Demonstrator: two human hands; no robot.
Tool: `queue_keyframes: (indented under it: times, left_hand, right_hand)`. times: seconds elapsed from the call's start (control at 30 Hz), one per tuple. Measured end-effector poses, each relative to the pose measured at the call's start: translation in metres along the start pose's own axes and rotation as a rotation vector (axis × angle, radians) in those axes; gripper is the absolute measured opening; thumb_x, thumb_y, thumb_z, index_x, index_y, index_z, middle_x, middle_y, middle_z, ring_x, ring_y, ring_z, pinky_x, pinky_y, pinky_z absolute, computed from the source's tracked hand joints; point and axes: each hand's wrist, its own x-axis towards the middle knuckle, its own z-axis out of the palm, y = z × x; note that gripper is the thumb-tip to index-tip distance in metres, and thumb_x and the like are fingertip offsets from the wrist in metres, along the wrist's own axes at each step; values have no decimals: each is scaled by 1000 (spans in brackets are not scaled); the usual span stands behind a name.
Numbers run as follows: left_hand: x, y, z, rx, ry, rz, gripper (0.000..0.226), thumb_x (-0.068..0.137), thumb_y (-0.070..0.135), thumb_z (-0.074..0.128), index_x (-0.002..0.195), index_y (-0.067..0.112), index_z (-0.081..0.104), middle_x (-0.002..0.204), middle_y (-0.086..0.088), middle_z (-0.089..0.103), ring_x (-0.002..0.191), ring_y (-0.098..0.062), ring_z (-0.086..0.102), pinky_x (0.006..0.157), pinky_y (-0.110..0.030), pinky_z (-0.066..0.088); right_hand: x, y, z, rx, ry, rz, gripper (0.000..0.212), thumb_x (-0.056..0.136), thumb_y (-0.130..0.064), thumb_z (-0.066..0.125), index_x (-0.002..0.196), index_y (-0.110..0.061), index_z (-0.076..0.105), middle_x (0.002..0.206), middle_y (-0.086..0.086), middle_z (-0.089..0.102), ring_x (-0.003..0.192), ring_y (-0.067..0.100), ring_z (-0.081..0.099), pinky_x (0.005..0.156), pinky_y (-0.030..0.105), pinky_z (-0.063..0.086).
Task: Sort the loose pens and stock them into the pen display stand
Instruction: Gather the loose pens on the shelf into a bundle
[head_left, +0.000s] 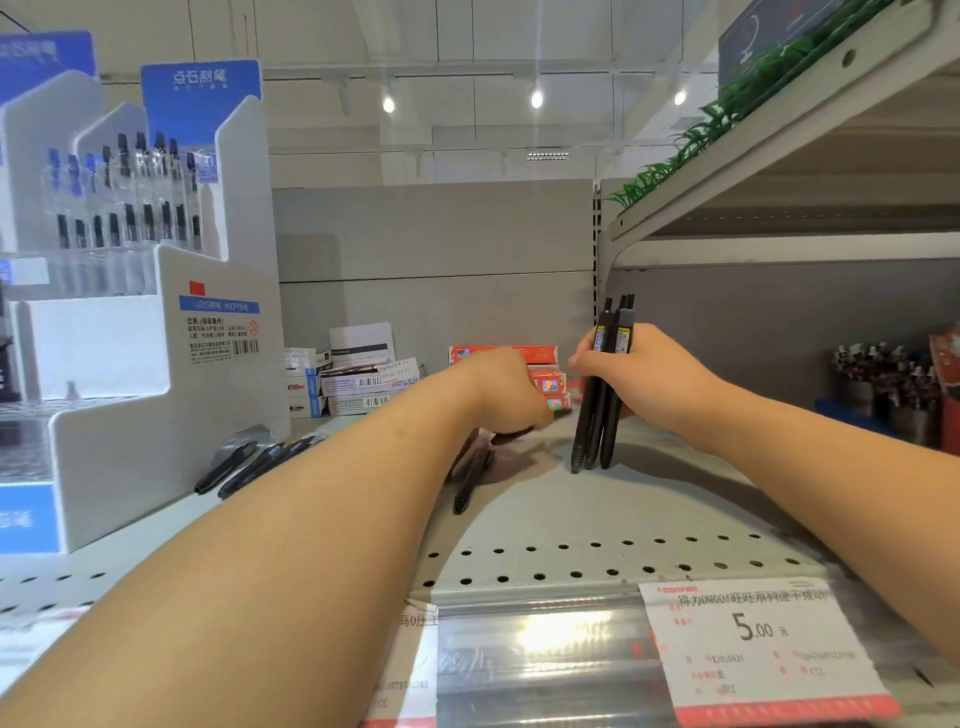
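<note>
Right hand (641, 374) grip clamped on a bundle of black pens (602, 395), upright, tips on the shelf (571, 519); left hand (506, 392) curled over loose pens (470, 475) — hold unclear. Pens: light, stiff, slick — take mid-barrel. Display stand (156, 364) far left. Price tag (758, 649) reads 5.00.

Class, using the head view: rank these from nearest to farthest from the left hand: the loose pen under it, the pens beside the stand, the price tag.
1. Loose pen, just below the left hand.
2. Pens beside the stand, to its left.
3. Price tag, on the shelf's front edge.
</note>
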Motion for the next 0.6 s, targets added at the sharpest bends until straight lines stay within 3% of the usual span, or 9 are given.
queue_keyframes:
  times: [0.13,0.27,0.4,0.5,0.6]
  left_hand:
    - [-6,-11,-12,-409,31,-52,15,90,22,67,104,16,70,92,-5,74,58,-7,71,53,-23,57]
    - [-11,-12,-15,-647,-22,45,8,95,17,63,101,21,67,100,-4,74,70,-12,75,58,-21,57]
    - [-14,-2,-10,-612,-122,188,14,94,15,65,106,21,71,98,-1,75,77,-10,75,63,-20,57]
    - [-16,2,-9,-547,-159,213,17,93,17,66,109,17,72,98,4,76,77,-7,74,64,-18,57]
    - [-16,-4,-16,-580,-103,163,16,90,17,63,102,16,74,94,2,77,76,-9,75,63,-21,56]
  right_hand:
    - [0,-1,1,-18,9,-8,28,94,-27,63,94,1,64,75,7,60,65,15,59,56,22,53]
    - [-2,0,1,-42,26,-42,36,96,-38,62,94,-2,66,73,5,61,67,16,58,68,34,55]
    - [-4,-2,2,-45,26,-88,38,93,-50,63,89,-13,70,79,5,71,75,22,67,77,40,56]
    - [-5,-4,2,-49,17,-118,33,92,-47,66,88,-15,72,83,6,74,82,23,68,78,36,52]
    - [-6,-4,3,-33,21,-128,27,93,-39,66,81,-15,72,75,-3,72,70,11,62,73,31,46]
